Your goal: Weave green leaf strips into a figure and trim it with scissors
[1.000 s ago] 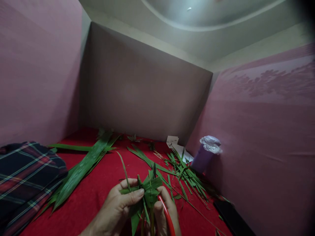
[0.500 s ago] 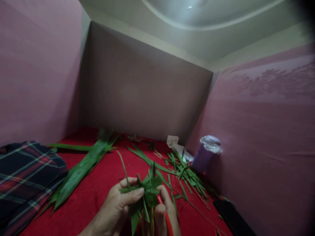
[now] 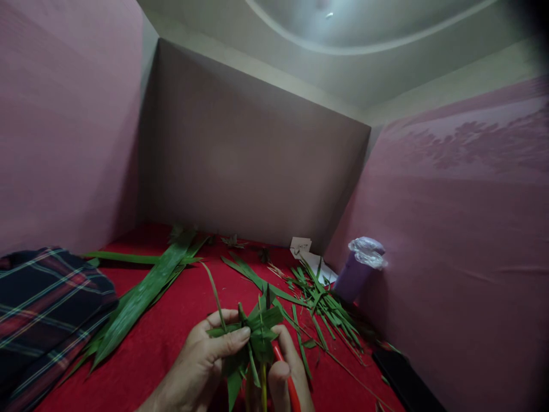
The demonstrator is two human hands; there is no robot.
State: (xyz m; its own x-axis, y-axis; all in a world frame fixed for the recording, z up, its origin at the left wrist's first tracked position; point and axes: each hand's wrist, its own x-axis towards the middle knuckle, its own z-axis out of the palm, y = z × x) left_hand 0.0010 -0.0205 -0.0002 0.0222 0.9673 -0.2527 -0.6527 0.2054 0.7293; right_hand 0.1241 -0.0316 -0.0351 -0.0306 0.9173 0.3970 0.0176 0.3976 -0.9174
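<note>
Near the bottom centre is a folded and woven green leaf piece (image 3: 259, 336), with leaf ends sticking out and a yellowish strip (image 3: 263, 380) hanging below. My left hand (image 3: 210, 349) pinches its left side, thumb on top; a thin curved strip (image 3: 213, 289) rises from behind these fingers. My right hand (image 3: 291, 357) is closed around a slim red-handled tool (image 3: 293, 392) at the right side of the piece. Leaves hide the tool's far end. A dark pointed tip (image 3: 268, 290) shows above the leaves; whether it belongs to the tool I cannot tell.
Long green leaves (image 3: 141, 297) lie on the red cloth (image 3: 163, 366) at left, beside plaid fabric (image 3: 51, 320). To the right are a pile of cut leaf strips (image 3: 330, 309), white papers (image 3: 301, 246), a purple container (image 3: 354, 277) with clear plastic on top, and a flat black object (image 3: 407, 380).
Hardly anything differs. The leaf piece and the red-handled tool have shifted very slightly, and both hands keep their grips.
</note>
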